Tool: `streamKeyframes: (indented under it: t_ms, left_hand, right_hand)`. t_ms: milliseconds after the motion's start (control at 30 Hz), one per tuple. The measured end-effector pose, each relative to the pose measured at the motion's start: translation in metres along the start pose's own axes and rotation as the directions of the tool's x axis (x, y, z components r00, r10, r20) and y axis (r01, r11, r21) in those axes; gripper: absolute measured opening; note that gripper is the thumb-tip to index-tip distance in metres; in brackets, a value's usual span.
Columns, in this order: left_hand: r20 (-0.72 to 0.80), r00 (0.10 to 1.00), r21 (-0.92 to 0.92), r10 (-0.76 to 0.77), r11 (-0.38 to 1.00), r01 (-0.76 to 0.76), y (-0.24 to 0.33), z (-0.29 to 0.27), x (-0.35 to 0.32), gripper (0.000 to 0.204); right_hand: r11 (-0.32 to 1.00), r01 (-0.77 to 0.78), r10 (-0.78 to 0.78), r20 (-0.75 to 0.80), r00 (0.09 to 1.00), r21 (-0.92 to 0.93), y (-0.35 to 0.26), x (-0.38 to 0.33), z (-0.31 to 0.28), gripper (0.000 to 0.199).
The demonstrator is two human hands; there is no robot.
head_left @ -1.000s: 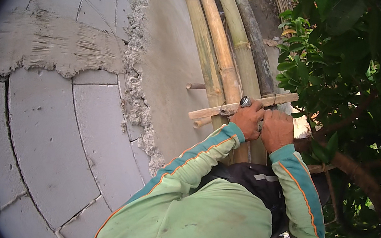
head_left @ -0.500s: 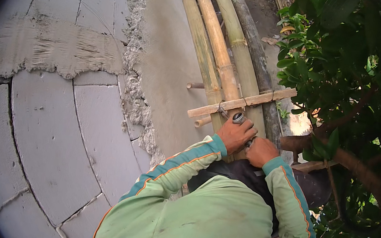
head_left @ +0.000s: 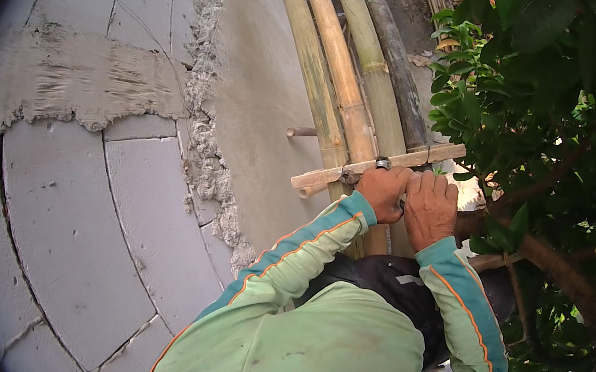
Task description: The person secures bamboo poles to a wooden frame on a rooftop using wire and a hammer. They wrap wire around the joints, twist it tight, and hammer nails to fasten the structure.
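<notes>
My left hand point(head_left: 383, 195) is closed around a metal tool with a rounded, dark-and-silver head point(head_left: 383, 163). The head pokes out above my fingers, against a wooden crosspiece point(head_left: 314, 178); its exact kind is hard to make out. Pressed up beside it, my right hand point(head_left: 430, 209) has its fingers bent together, back of the hand up, over the tool's dark handle end, which is mostly hidden. Under both hands run long bamboo poles point(head_left: 350, 102), with the crosspiece lying over them. A small tie point(head_left: 348, 174) sits where crosspiece and pole meet, left of my left hand.
A wall of pale blocks point(head_left: 69, 208) fills the left, with rough mortar point(head_left: 200, 158) along a smooth grey plastered strip point(head_left: 256, 105). A short round stick point(head_left: 301, 132) juts from under the poles. Leafy branches point(head_left: 549, 106) crowd the right side, with a thick limb point(head_left: 564, 277).
Both hands have moved up and slightly right, toward the crosspiece. My right hand has turned so its back faces up, and the tool's head has shifted up with my left hand.
</notes>
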State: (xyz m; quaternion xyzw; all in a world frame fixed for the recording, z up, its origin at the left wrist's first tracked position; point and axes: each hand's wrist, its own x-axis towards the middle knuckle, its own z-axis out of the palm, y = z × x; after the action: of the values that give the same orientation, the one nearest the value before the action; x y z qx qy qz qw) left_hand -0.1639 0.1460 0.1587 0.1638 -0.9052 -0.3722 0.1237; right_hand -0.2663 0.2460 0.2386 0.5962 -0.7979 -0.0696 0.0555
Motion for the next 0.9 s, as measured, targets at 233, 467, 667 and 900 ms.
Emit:
streamKeyframes:
  t_ms: [233, 467, 667, 900]
  left_hand:
    - [0.226, 0.967, 0.213, -0.113, 0.975, 0.064, -0.001, 0.032, 0.016, 0.043]
    - [0.316, 0.921, 0.276, -0.226, 0.951, 0.139, 0.002, 0.037, 0.029, 0.047]
    - [0.443, 0.888, 0.329, -0.125, 0.944, -0.031, 0.025, -0.007, -0.020, 0.047]
    - [-0.090, 0.923, 0.218, 0.373, 0.912, -0.347, -0.005, -0.003, -0.077, 0.044]
  right_hand:
    - [0.980, 0.010, -0.033, 0.113, 0.993, 0.199, 0.033, -0.015, 0.075, 0.031]
    - [0.958, -0.010, -0.038, 0.163, 0.986, 0.287, 0.041, -0.008, 0.086, 0.051]
    - [0.904, -0.338, 0.126, 0.592, 0.796, 0.262, -0.012, -0.026, 0.005, 0.045]
    - [0.805, -0.515, 0.066, 0.819, 0.570, 0.294, -0.028, -0.031, -0.025, 0.042]
